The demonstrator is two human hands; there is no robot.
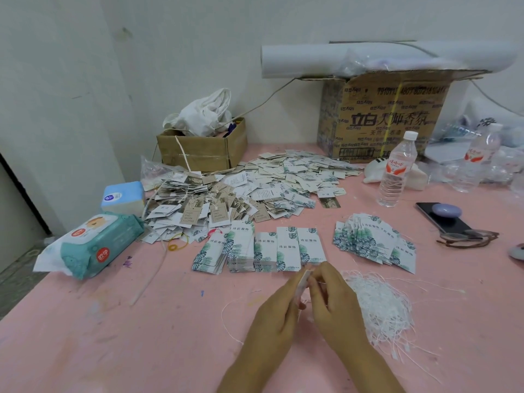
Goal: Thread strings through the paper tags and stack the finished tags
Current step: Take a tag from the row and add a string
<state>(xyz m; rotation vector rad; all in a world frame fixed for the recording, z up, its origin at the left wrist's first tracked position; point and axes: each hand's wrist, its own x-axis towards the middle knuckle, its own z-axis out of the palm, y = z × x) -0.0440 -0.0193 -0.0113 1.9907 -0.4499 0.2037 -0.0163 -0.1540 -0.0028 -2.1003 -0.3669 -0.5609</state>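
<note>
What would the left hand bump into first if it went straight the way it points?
Probably the row of leaf-printed tag stacks just ahead; the left hand, holding a tag, points toward them, though depth is unclear.

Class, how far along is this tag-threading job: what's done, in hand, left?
Done, apparently: the fanned pile of tags and the big heap behind. In hand: the left hand and right hand hold one tag. Left: the neat tag stacks and the loose strings.
</note>
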